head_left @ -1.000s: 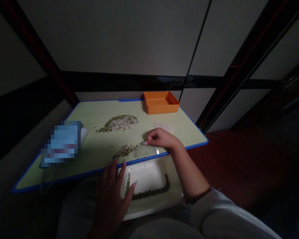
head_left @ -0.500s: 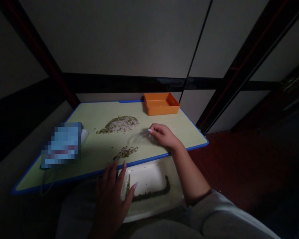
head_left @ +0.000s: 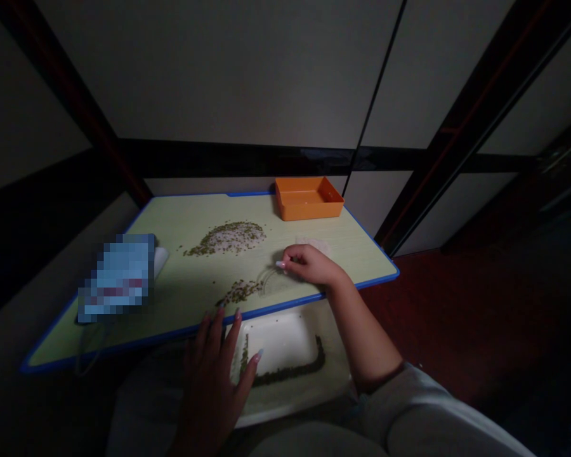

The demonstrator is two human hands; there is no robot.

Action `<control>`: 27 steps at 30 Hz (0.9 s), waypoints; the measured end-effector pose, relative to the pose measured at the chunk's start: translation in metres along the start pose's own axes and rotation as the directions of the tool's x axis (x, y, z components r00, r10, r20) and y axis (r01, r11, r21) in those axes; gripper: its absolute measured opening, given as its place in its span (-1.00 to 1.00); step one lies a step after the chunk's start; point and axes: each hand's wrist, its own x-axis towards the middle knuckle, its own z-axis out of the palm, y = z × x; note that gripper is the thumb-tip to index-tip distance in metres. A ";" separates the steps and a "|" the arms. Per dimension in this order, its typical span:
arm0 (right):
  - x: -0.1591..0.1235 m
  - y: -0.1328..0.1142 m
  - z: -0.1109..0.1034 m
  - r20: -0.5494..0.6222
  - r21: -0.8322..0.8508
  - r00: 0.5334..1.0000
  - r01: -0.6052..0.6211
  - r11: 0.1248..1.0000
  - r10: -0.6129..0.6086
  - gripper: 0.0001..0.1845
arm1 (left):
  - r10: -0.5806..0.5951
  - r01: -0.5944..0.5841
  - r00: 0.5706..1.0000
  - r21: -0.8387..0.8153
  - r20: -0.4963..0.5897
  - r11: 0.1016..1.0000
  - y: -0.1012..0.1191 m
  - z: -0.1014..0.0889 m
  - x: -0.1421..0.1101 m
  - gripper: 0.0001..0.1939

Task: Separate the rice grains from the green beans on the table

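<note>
My right hand [head_left: 307, 263] is closed, thumb and fingers pinching the upper edge of a clear plastic protractor [head_left: 269, 281] low over the table. The protractor's curved side faces a small mixed pile [head_left: 240, 292] of green beans and white grains close to the front edge. Partly hidden behind the hand lies a patch of white grains [head_left: 316, 242]. My left hand [head_left: 216, 371] is spread open, fingertips at the table's blue edge and thumb over the left side of a white basin [head_left: 280, 416]. Green beans [head_left: 290, 373] line the basin's bottom edges.
A larger mixed pile [head_left: 233, 237] of beans and white grains lies further back on the yellow-green table [head_left: 181, 212]. An orange box [head_left: 311, 210] stands at the back right. At the left sits a blurred blue package [head_left: 118, 276]. Cabinet doors [head_left: 247, 76] rise behind the table.
My right hand lifted the protractor back from the small pile, then brought it down and forward beside the pile again. Several beans dropped into the basin. My left hand stayed in place.
</note>
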 end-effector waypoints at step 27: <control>0.001 -0.005 -0.005 -0.197 -0.542 0.973 -0.212 0.813 0.122 -0.81 | 0.003 -0.002 1.000 -0.073 0.012 0.997 -0.001 -0.003 -0.001 -0.22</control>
